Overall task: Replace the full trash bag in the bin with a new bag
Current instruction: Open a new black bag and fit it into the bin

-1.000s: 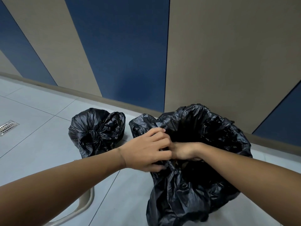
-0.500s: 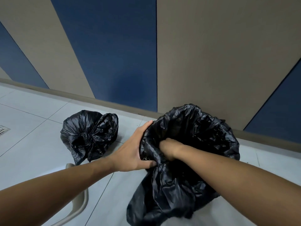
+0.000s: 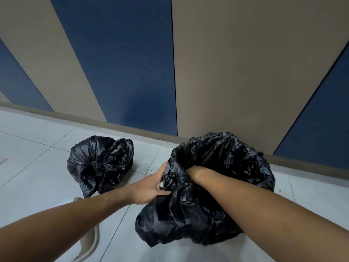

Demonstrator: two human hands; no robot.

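Left hand (image 3: 149, 186) grips new bag (image 3: 222, 178) rim, right hand (image 3: 192, 172) sunk inside it, grip unclear; tied full bag (image 3: 100, 163) on floor (image 3: 37, 178) nearby

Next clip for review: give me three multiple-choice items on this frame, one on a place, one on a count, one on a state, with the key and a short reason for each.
1. Where does the tied bag lie?
A. on the floor, left of the open bag
B. inside the open bag
C. hung on the wall

2. How many black bags are in view?
A. one
B. two
C. four

3. What is the right hand doing?
A. resting flat on the floor
B. reaching into the open bag's mouth
C. holding the tied bag

Key:
1 A: it sits on the tiles, apart from the open bag.
2 B: only the tied one and the open one show.
3 B: its fingers vanish into the plastic, while the left hand holds the rim; its grip cannot be seen.
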